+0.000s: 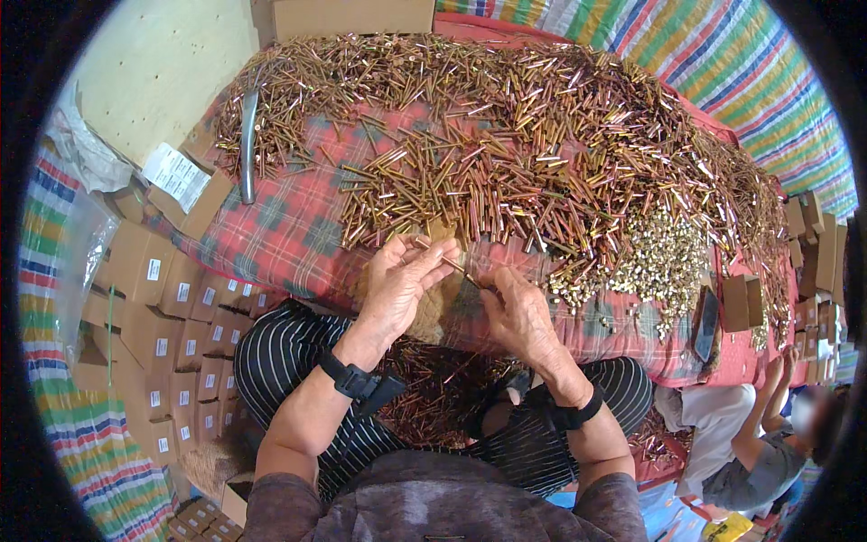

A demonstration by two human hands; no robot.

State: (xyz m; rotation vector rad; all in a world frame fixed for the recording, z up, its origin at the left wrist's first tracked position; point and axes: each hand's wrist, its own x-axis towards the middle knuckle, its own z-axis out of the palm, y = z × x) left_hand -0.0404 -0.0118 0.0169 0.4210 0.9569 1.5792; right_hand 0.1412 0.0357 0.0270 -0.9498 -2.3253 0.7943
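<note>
My left hand point(405, 274) pinches a thin copper-coloured metal rod point(456, 267) between thumb and fingers, above the near edge of the plaid cloth. The rod slants down to the right, and its lower end meets the closed fingertips of my right hand point(522, 312). Whether a small part sits in those right fingertips is hidden. Beyond both hands lies a large heap of similar copper and gold rods point(488, 190). Right of my right hand spreads a pile of small, shiny, brass-coloured metal pieces point(646, 262). Beneath my hands is a tan fuzzy patch point(433, 312).
The plaid cloth point(293, 226) bears a curved metal bar point(248, 135) at left. Stacked cardboard boxes point(149, 339) stand left of my knees. A small open box point(742, 303) and a dark flat object point(707, 323) lie at right, near another person point(759, 452). More rods point(420, 393) lie between my legs.
</note>
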